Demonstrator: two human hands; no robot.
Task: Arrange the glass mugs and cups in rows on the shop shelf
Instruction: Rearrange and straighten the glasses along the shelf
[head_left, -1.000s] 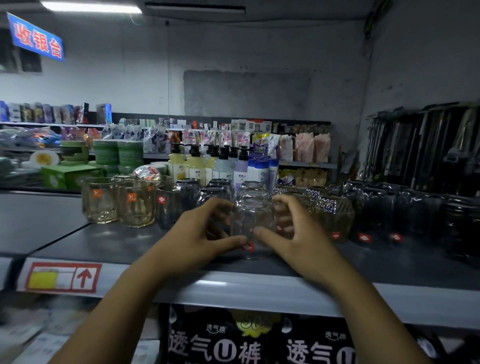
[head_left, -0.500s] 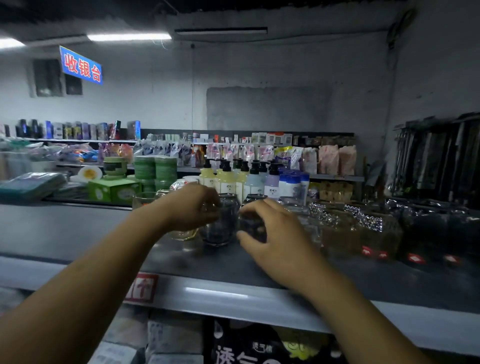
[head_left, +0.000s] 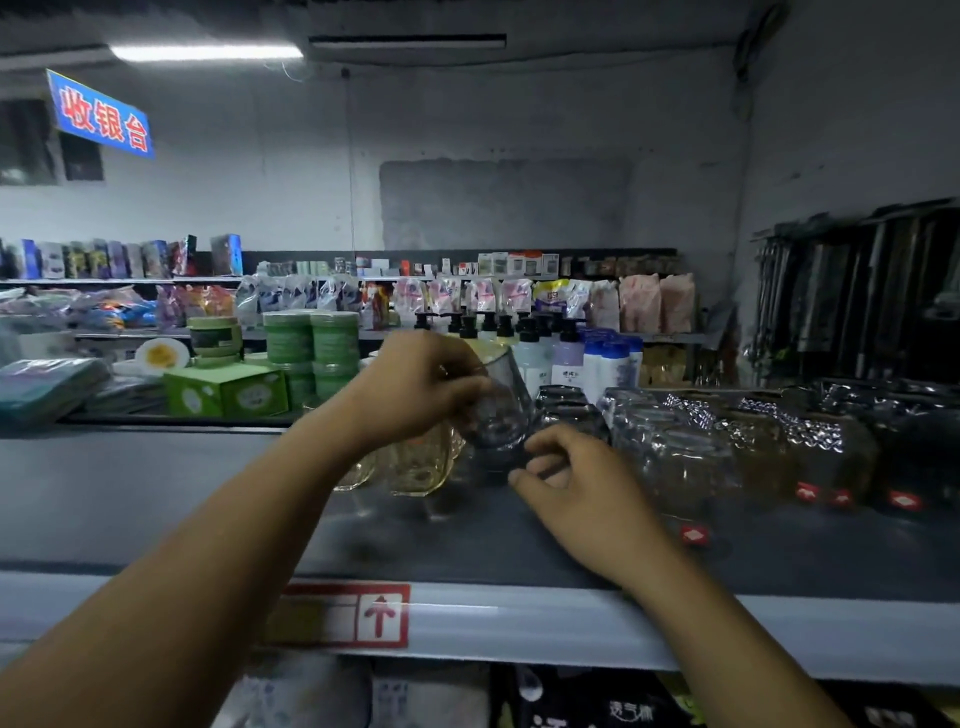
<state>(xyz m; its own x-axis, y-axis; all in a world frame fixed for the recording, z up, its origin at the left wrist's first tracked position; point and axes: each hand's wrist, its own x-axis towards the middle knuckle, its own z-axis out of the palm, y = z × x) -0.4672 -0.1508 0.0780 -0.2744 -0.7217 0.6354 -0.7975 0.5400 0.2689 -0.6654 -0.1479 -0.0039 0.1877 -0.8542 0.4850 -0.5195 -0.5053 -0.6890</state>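
Observation:
My left hand (head_left: 415, 387) grips a smoky grey glass cup (head_left: 501, 408) by its rim and tilts it, lifted above the dark shelf top (head_left: 208, 493). My right hand (head_left: 576, 483) sits low beside that cup's base, fingers curled at another dark glass (head_left: 491, 462) standing there; the contact is blurred. Yellowish glass cups (head_left: 415, 462) stand just below my left hand. To the right stretch rows of clear dimpled glasses (head_left: 685, 467) and darker mugs (head_left: 904, 457) with red tags.
Pump bottles (head_left: 545, 348) and green tubs (head_left: 311, 343) stand behind the glasses. A green box (head_left: 228, 389) lies at the back left. The shelf's pale front rail (head_left: 519, 618) carries a red arrow label (head_left: 358, 613). Packaged goods fill the shelf below.
The clear glass both hands held a second ago is set down. My left hand has since lifted and tilted a grey cup; my right hand dropped lower, toward the base.

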